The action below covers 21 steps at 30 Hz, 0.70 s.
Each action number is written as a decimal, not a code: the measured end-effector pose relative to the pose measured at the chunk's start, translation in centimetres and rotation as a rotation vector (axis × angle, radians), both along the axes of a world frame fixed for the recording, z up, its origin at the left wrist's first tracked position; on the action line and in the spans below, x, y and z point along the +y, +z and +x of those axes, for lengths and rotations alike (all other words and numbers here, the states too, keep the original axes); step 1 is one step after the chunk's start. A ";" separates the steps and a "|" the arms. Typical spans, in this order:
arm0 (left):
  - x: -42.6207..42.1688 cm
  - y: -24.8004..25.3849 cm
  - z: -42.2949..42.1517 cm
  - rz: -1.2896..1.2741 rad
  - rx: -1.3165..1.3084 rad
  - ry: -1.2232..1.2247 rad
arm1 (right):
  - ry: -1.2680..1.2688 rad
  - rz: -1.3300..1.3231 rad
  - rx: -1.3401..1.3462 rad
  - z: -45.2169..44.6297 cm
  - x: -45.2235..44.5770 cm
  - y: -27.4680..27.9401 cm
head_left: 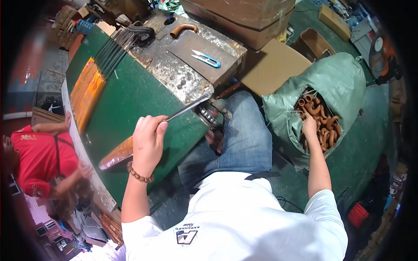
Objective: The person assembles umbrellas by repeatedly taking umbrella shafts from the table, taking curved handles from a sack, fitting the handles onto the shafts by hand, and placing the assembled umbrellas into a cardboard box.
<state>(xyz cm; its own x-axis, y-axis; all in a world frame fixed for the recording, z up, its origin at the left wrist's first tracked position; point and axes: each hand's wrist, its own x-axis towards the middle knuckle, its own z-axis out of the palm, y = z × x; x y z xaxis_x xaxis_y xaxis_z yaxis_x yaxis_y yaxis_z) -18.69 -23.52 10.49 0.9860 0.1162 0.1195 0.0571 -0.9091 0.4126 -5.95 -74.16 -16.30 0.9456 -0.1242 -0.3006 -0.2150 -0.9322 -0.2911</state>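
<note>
My left hand [148, 137] is closed around the thin metal shaft [187, 108] of a folded umbrella. Its orange canopy [117, 153], wrapped in clear plastic, lies behind the hand over the green tabletop. The bare shaft end points toward the worn bench corner. On my other side, my right hand [309, 126] reaches into the mouth of a green woven sack [344, 78]. Many curved brown wooden handles [324, 117] fill the opening. The fingertips are among the handles, partly hidden, and whether they grip one cannot be made out.
More orange umbrellas [87, 89] lie with dark shafts across the green table [139, 95]. Blue thread snips [206, 58] and one curved handle [183, 29] rest on the worn bench. Cardboard boxes [244, 21] stand behind. A person in red [43, 152] is across the table.
</note>
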 end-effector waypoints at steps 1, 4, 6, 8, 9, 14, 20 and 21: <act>-0.7 0.1 -0.5 -0.006 -0.008 -0.028 | -0.055 0.105 -0.009 -0.2 -0.8 0.0; -2.2 0.6 -2.2 -0.018 -0.032 -0.108 | -0.217 0.425 -0.034 -1.1 -2.6 -0.2; -2.9 1.1 -2.9 -0.045 -0.020 -0.092 | -0.353 0.568 -0.033 -1.6 -2.6 0.9; -3.5 1.6 -3.3 -0.103 0.005 -0.069 | -0.635 0.848 -0.033 -2.1 -2.7 2.8; -3.8 1.7 -3.5 -0.132 0.016 -0.059 | -0.777 0.987 -0.035 -2.2 -2.8 3.2; -4.1 1.5 -4.3 -0.206 0.047 -0.032 | -0.704 1.215 -0.082 -2.5 -2.9 -0.3; -3.8 1.9 -4.6 -0.218 0.033 -0.015 | -0.952 1.751 0.068 -0.8 -7.1 -4.7; -3.7 1.8 -4.6 -0.212 0.024 -0.028 | -1.010 1.729 -0.002 -1.1 -5.1 -1.7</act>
